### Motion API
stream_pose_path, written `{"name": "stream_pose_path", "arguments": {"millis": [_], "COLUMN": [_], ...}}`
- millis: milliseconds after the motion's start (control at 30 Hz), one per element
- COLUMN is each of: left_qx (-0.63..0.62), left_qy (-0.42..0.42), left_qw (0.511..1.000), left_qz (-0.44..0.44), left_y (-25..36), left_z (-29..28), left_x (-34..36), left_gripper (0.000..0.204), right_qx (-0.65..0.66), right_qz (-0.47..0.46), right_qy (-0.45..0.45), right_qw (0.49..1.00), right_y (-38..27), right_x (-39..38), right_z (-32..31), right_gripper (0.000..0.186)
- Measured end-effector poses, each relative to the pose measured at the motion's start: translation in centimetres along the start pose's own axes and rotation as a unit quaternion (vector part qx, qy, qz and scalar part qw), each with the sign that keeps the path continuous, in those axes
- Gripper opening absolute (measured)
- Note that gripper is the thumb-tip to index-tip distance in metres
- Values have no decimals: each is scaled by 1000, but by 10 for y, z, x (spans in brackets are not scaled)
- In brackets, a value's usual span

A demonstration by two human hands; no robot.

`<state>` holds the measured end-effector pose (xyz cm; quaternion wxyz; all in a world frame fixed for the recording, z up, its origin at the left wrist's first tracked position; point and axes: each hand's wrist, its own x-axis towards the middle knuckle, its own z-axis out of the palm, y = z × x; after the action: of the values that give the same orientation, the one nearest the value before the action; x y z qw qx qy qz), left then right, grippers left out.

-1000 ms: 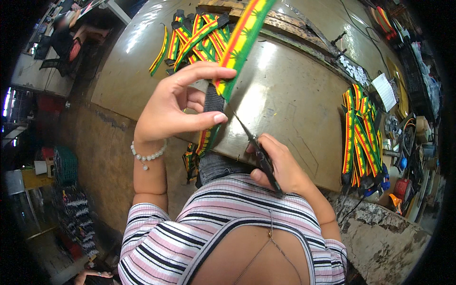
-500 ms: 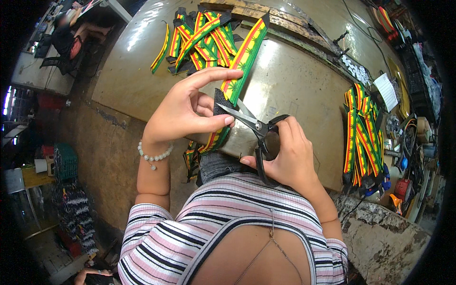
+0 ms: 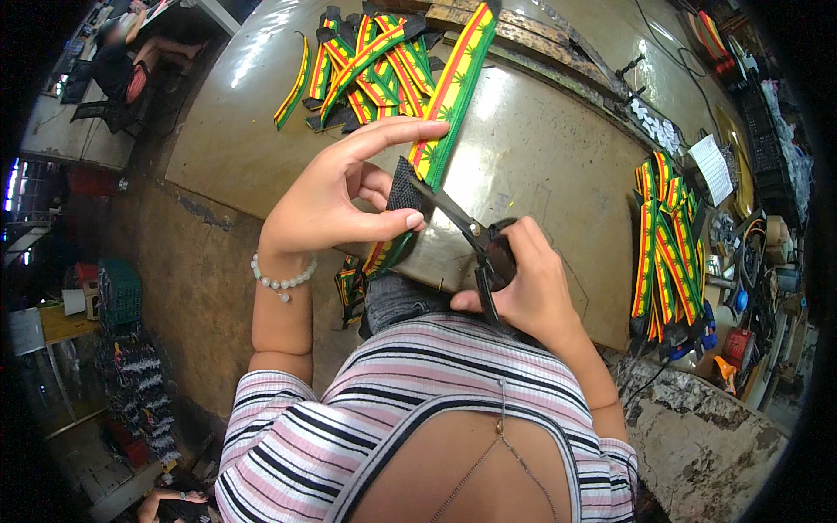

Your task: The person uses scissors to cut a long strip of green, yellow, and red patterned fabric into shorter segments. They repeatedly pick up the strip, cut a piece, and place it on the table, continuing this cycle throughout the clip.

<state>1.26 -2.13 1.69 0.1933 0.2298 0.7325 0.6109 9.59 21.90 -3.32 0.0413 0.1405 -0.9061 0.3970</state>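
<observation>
My left hand point(image 3: 318, 196) is closed on a striped strap point(image 3: 455, 91) in red, yellow and green with dark leaf shapes. Its long part slants up and away over the table, and a black woven piece point(image 3: 403, 189) shows between my thumb and fingers. In my right hand point(image 3: 536, 283) are black-handled scissors point(image 3: 453, 209), fingers and thumb at the loops. The blades lie nearly together, their tips at the strap's edge beside the black piece. Whether they touch the fabric I cannot tell.
A loose pile of similar straps point(image 3: 375, 74) lies at the far left of the table point(image 3: 540, 166), a second bundle point(image 3: 667, 253) at the right. Wooden bars point(image 3: 532, 52) cross the back. More strap point(image 3: 350, 292) hangs by my lap. Another person point(image 3: 122, 65) sits at the far left.
The scissor blades were spread around the strap's edge and have now come together. The strap and my left hand have shifted only slightly.
</observation>
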Motion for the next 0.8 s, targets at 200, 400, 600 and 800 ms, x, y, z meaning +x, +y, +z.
{"name": "stream_pose_path", "arguments": {"millis": [200,400,600,800], "left_qx": [-47,-23,-25,-66], "left_qy": [-29,-53,-80,-56], "left_qw": [998,998,996,995], "left_qz": [-15,-18,-18,-52], "left_y": [-4,-6,-11,-18], "left_z": [2,8,6,3], "left_x": [1,3,5,2], "left_gripper": [76,77,80,84], "right_qx": [21,39,-9,34], "right_qz": [39,48,28,-5], "right_qy": [-50,-7,48,18], "right_qw": [998,998,998,999], "right_y": [-3,0,7,14], "right_x": [1,-3,-8,-11], "right_z": [-2,2,7,2], "right_gripper": [73,57,49,46]}}
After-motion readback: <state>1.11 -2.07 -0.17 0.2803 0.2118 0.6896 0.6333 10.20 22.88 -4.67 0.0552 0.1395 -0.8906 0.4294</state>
